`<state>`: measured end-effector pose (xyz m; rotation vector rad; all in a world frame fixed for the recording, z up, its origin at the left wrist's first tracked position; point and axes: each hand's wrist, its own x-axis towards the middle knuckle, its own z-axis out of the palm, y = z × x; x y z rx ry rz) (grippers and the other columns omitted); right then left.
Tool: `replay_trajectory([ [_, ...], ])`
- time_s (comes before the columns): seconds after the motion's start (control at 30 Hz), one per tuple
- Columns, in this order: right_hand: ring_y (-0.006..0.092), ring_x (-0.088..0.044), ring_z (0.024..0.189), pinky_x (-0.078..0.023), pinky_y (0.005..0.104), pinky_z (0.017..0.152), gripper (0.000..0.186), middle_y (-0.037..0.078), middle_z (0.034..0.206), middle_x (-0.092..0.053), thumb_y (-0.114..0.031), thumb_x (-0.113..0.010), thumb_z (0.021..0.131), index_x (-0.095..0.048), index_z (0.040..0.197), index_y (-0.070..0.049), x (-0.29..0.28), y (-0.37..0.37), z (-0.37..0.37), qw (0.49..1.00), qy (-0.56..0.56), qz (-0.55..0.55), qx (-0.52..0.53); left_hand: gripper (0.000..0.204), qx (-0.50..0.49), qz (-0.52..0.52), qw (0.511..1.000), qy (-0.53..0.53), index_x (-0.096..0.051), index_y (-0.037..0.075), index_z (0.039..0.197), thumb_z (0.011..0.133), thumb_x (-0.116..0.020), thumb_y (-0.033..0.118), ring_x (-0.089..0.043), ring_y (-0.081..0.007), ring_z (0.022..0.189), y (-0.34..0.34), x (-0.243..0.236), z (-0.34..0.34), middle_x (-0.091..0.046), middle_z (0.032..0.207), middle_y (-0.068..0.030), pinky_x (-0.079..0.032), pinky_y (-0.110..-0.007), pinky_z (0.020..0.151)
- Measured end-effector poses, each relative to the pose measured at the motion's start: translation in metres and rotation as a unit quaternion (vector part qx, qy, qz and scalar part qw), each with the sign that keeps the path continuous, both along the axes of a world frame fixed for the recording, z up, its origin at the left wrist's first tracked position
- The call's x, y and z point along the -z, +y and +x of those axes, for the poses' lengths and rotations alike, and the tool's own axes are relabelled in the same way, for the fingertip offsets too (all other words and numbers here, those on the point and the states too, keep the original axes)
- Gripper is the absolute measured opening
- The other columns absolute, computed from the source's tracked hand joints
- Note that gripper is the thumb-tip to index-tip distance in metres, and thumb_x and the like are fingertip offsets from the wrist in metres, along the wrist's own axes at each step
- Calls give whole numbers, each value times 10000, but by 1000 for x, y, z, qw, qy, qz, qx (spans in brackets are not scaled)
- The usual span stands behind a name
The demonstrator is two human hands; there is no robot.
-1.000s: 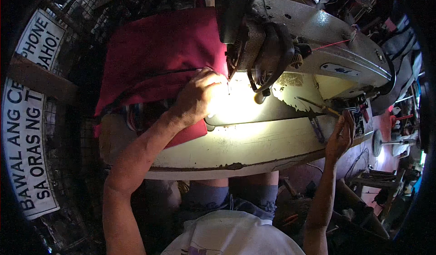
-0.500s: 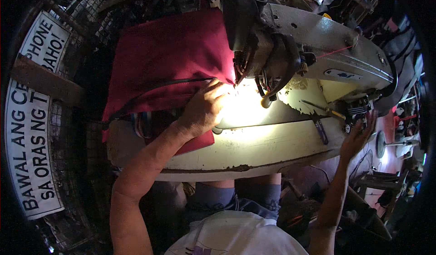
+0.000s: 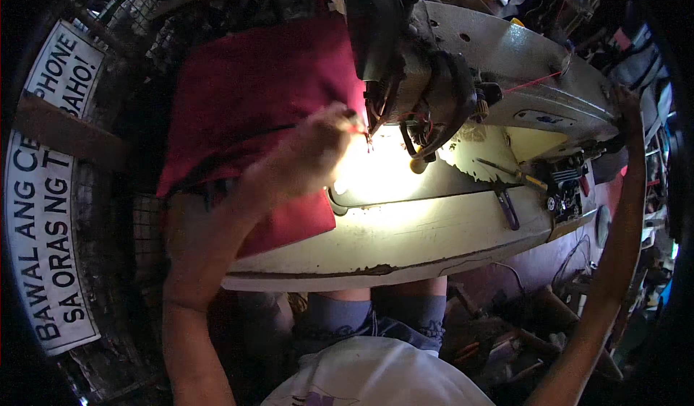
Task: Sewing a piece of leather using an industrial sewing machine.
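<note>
A pale, worn sewing machine (image 3: 499, 52) stands over its table, with a bright light at the needle area. Maroon cloth (image 3: 246, 80) with a dark strip across it lies left of the needle. My left hand (image 3: 314, 149), smeared by motion, is just left of the needle, above the cloth. Its fingers are drawn together near a short red strand (image 3: 357, 129); what they pinch is too small to make out. My right hand (image 3: 627, 106) is at the machine's far right end, its fingers dimly seen curled on the handwheel there. Red thread (image 3: 531, 84) runs along the machine's arm.
A screwdriver (image 3: 531, 180) and purple-handled thread snips (image 3: 508, 207) lie on the machine bed, right of the needle. The table's worn front edge (image 3: 376, 270) is above my lap. Signs (image 3: 47, 240) hang on wire mesh at the left. Clutter fills the right side.
My left hand has lifted slightly and moved left off the cloth edge by the needle. My right hand has risen from beside the table's right end to the handwheel.
</note>
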<state>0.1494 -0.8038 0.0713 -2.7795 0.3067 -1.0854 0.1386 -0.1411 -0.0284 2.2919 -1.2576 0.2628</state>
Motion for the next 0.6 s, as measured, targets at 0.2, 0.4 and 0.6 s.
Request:
replay_trajectory([
  [0.2,335,-513,1319,-439,426,1092,454,199,1434,-507,-90,-524,984,-475,1431,-28,72,13,-47,998,-22,48,22,758,36,140,985,92,-499,-36,1355,772,-789,352,-425,-409,1378,4,-1,54,-495,1412,-223,-378,-467,1142],
  [0.4,334,-520,1310,-470,420,1062,452,193,1417,-524,-97,-519,990,-476,1433,-18,59,-22,-54,997,-13,-78,22,896,22,165,984,57,-399,-42,1454,806,-733,480,-222,-439,1486,9,33,53,-323,1571,-228,-206,-495,1228],
  [0.6,329,-530,1293,-489,415,1038,442,185,1394,-541,-102,-529,989,-488,1421,-13,30,-79,-21,976,29,-213,-16,813,-42,154,986,40,-446,20,1449,832,-710,480,-226,-476,1471,14,26,14,-298,1575,-243,-209,-551,1211],
])
